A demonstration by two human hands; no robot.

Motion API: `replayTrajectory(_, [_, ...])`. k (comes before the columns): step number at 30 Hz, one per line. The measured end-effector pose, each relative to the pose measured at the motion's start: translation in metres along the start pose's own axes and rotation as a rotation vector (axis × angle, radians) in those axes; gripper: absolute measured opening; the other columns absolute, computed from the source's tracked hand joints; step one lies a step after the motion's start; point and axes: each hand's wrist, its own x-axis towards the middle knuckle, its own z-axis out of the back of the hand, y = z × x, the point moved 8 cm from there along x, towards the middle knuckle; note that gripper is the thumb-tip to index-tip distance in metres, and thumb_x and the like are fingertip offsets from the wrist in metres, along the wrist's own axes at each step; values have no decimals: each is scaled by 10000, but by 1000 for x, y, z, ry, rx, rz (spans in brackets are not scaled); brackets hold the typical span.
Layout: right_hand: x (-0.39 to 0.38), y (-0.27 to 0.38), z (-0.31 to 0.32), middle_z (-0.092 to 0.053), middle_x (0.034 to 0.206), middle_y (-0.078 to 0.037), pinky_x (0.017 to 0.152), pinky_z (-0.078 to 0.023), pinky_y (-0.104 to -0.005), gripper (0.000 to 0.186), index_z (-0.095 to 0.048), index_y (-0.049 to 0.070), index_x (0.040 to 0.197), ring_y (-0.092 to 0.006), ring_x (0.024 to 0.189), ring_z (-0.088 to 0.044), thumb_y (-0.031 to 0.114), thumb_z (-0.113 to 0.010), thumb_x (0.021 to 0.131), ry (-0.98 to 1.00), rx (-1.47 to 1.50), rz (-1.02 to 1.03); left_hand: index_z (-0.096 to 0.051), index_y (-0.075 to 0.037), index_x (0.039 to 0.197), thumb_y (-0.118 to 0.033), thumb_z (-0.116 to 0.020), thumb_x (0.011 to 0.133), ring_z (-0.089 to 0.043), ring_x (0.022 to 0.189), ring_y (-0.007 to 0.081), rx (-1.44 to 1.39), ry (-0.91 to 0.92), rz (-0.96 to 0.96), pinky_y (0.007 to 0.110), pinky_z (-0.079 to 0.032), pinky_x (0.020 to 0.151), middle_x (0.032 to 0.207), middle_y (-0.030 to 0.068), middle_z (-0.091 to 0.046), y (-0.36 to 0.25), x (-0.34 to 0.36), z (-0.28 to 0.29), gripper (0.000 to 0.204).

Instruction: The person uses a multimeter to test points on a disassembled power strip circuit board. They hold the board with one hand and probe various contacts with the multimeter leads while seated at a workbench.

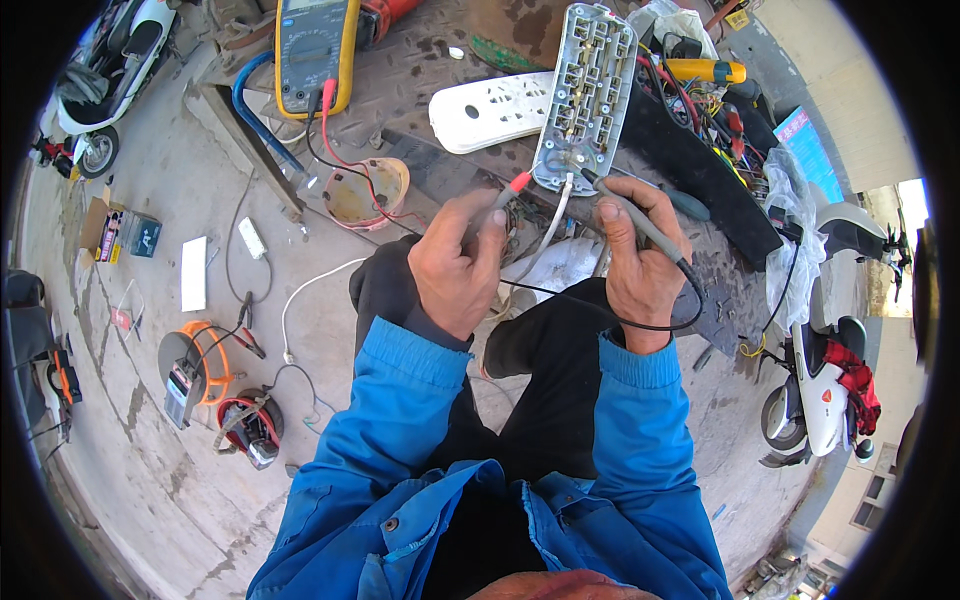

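Note:
My left hand (458, 262) is closed round a test probe with a red collar (519, 182), its tip by the near end of an opened power strip (583, 95). From the other side my right hand (640, 250) grips a grey-bodied probe (648, 226) with a black front, also at that near end. Whether either tip touches metal is too small to tell. The strip's inside shows rows of metal contacts, and a white cord (550, 232) leaves it toward me. Its white socket cover (487, 111) lies beside it. Red and black leads run to a yellow-framed multimeter (314, 55).
A black tray (690, 165) of wires and tools stands at the right, with a dark-handled screwdriver (685, 203) near it. A pinkish bowl (368, 192) sits left of my hands. Cables and an orange reel (205, 362) lie on the floor; scooters (822, 395) stand farther out.

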Motion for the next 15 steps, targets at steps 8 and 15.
replayTrajectory(8, [0, 3, 0, -823, 1102, -129, 887, -594, -341, 250, -788, 30, 1287, -221, 981, -783, 174, -807, 1084, 11, 21, 5, -781, -33, 1232, -13, -802, 1011, -729, 703, 218, 91, -6, -75, 335, -558, 646, 961, 121, -754, -11, 4, -3, 223])
replayTrajectory(15, [0, 9, -9, -821, 1126, -139, 925, -602, -352, 245, -796, 3, 1286, -239, 1025, -791, 94, -802, 1059, 79, -57, 87, -791, -59, 1201, -26, -820, 986, -707, 663, 266, 112, -68, -148, 368, -547, 606, 907, 104, -719, -16, 1, -1, 220])
